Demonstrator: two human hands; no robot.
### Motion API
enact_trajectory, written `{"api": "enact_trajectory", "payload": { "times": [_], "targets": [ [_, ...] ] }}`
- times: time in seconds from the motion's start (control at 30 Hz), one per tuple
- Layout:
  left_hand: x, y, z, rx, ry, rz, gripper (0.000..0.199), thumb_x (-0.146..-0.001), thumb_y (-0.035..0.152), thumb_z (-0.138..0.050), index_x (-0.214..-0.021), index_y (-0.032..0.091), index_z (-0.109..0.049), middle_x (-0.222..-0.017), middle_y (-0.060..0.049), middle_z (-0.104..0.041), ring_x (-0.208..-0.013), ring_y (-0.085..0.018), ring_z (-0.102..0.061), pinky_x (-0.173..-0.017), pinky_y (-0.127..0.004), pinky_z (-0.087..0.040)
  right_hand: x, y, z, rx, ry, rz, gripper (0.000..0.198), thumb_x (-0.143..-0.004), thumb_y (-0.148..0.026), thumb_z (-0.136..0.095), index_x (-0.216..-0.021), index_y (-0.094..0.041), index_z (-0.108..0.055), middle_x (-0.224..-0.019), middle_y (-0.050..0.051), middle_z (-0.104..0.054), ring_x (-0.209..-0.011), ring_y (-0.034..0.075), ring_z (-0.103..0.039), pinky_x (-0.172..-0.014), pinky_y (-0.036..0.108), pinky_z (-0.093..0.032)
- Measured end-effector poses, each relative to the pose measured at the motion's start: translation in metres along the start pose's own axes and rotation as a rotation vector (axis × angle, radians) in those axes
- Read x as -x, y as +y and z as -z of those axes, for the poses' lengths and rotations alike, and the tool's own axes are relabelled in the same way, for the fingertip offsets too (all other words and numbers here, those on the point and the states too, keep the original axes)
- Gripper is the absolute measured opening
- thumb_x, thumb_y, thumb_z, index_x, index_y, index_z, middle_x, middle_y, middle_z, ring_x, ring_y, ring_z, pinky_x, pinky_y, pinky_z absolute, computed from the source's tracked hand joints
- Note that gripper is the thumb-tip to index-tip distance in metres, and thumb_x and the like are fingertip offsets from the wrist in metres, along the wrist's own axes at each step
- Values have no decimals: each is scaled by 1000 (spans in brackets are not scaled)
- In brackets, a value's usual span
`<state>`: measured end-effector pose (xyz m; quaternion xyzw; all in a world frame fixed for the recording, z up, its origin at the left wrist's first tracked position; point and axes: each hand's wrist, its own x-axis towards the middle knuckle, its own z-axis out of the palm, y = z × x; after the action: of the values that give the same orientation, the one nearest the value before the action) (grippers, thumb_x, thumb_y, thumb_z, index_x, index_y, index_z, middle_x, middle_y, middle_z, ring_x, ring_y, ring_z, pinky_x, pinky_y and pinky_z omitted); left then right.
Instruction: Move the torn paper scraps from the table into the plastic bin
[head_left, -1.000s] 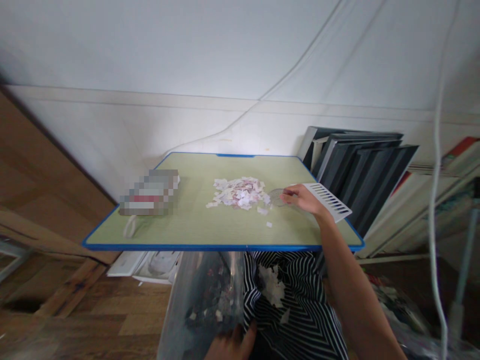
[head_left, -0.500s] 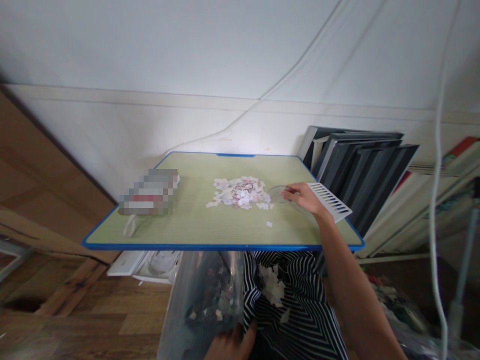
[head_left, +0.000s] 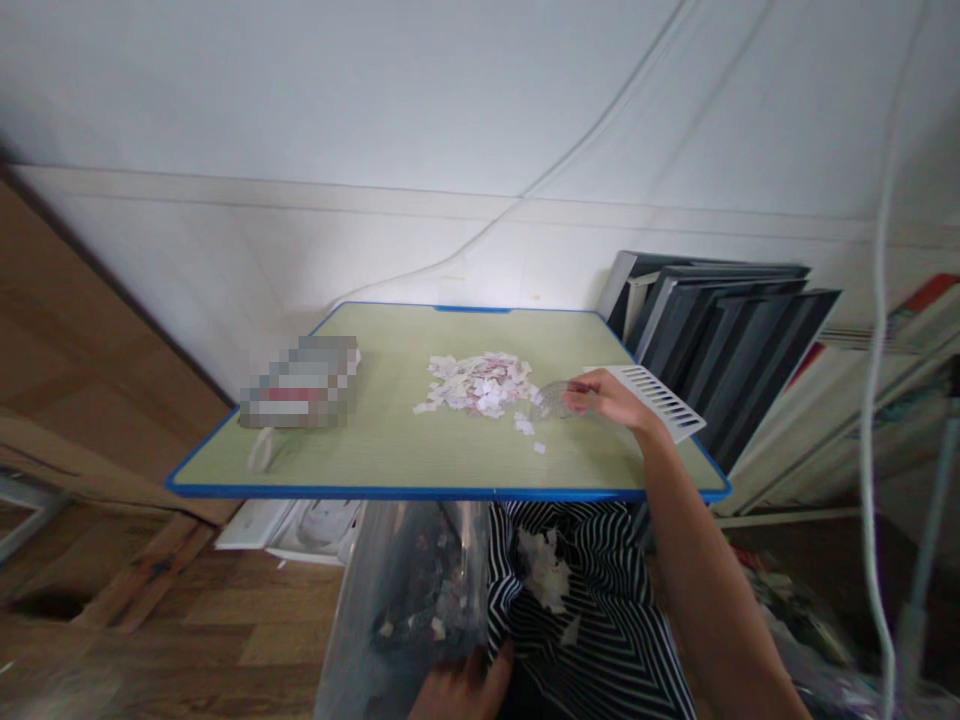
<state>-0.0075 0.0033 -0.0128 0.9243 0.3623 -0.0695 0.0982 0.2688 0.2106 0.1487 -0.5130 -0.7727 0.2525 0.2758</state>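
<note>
My right hand is closed on a clear, round plastic dish, seen through and partly blurred. The dish is tilted, its left edge against the right side of a pile of torn paper scraps on the green table. A few loose scraps lie in front of it. At the bottom edge, my left hand has its fingers closed at the border of a striped cloth, beside a clear plastic bin. More paper pieces rest in the cloth.
A pixelated item with a white loop sits at the table's left. Behind my right wrist lies a white slotted tray. Dark flat panels lean against the wall on the right. Cardboard stands at the left.
The clear dish has shifted slightly toward me and tilted up in my right hand. A few scraps have come forward from the pile's right side. My left hand stays put.
</note>
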Motion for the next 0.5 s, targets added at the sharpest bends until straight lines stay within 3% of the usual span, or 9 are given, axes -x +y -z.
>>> {"api": "enact_trajectory", "payload": {
  "times": [0.2,0.5],
  "targets": [
    [-1,1,6,3,-22,-6,56,-77,1,-47,-129,18,-35,-97,-11,-61,-78,-22,-61,-66,-28,-49,0,0,2,-49,133,4,31,-71,-38,-49,-50,-14,-50,-47,-1,-46,-49,10,-40,-51,24,-30],
    [-1,1,8,23,-43,6,54,-78,4,-49,-128,19,-35,-97,-11,-61,-76,-23,-62,-65,-29,-49,1,10,6,12,176,-88,28,-68,-35,-50,-48,-15,-50,-44,-2,-44,-46,10,-39,-49,24,-28]
  ]
}}
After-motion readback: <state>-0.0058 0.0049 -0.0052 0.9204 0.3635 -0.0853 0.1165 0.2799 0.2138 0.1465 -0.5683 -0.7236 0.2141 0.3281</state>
